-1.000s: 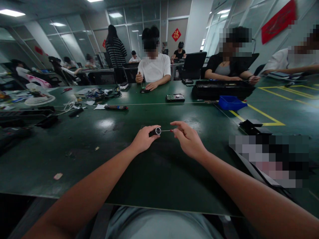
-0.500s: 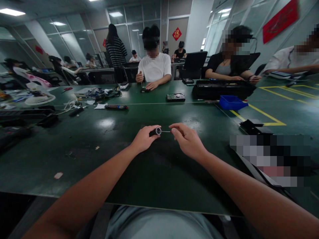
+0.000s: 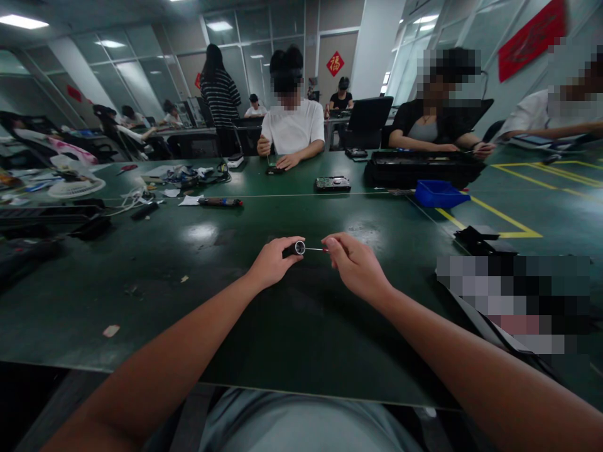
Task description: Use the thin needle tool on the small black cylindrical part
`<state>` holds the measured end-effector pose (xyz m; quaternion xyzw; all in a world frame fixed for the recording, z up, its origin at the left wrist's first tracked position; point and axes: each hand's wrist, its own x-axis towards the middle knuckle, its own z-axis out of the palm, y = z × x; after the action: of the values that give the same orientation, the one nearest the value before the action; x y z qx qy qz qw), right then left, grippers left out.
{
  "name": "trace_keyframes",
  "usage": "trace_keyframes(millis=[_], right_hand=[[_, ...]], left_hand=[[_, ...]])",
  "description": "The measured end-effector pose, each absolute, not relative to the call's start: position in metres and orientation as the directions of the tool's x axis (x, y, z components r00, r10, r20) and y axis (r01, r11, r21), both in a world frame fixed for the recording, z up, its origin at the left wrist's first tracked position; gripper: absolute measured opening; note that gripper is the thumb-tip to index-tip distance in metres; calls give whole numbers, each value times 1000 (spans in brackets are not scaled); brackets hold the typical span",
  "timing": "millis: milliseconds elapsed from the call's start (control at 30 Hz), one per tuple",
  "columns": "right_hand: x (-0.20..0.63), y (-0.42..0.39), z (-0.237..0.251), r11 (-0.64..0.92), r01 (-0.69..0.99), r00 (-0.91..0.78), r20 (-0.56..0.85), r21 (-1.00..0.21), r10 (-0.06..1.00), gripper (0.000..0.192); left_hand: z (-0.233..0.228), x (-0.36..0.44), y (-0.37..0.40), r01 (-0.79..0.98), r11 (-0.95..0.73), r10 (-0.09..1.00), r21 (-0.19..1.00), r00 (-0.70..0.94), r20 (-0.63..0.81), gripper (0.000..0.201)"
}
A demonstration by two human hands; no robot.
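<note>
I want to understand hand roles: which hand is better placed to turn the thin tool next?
Probably the right hand: it pinches the thin tool near its red end, while the left hand grips the black cylindrical part.

Light is cast by ceiling panels [image 3: 22,22], and the far side is lined with glazed partitions [image 3: 254,69]. A red diamond sign [image 3: 335,63] is mounted on a beige panel [image 3: 349,47]; a black chair [image 3: 370,122] is set beyond the green table [image 3: 306,339].
</note>
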<state>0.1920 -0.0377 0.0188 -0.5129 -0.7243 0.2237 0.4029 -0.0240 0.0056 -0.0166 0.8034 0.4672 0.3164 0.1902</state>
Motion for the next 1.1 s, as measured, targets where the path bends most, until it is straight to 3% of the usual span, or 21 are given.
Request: trace_keyframes(millis=[333,933,1100], right_hand=[[193,-38,16,396,564,-125,399,-724,908,27],[194,-34,16,322,551,-83,333,-770,939,34],[193,-34,12,364,458,-48,386,-811,921,25]], left_hand=[[-15,-24,5,616,-494,869,613,365,334,43],[-15,-23,5,637,-481,876,602,367,313,43],[-15,-23,5,633,-481,877,607,361,318,43]])
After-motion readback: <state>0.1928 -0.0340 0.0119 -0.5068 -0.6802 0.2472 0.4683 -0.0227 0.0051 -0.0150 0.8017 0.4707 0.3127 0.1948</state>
